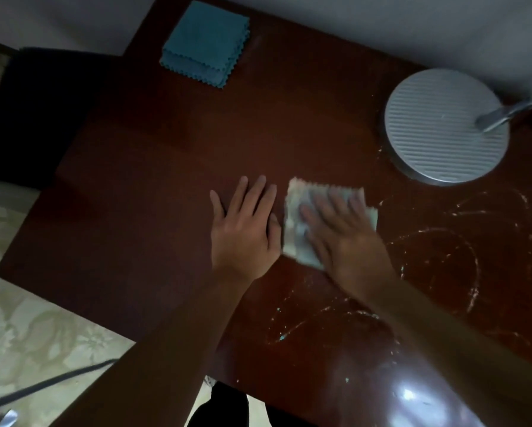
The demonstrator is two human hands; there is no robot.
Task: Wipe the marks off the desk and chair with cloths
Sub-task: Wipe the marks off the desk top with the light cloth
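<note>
On the dark red-brown wooden desk (153, 186), the right hand (348, 238), motion-blurred, pressed spread straight fingers on a pale crumpled cloth (298, 223), hiding its middle. Just left of the cloth, the left hand (246, 232) lay flat, fingers together. Whitish curved marks (462, 251) lay right of it.

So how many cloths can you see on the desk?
2, maybe more. A pale cloth lies under the right hand; a folded blue cloth stack sits at the desk's far edge, possibly several layers.
</note>
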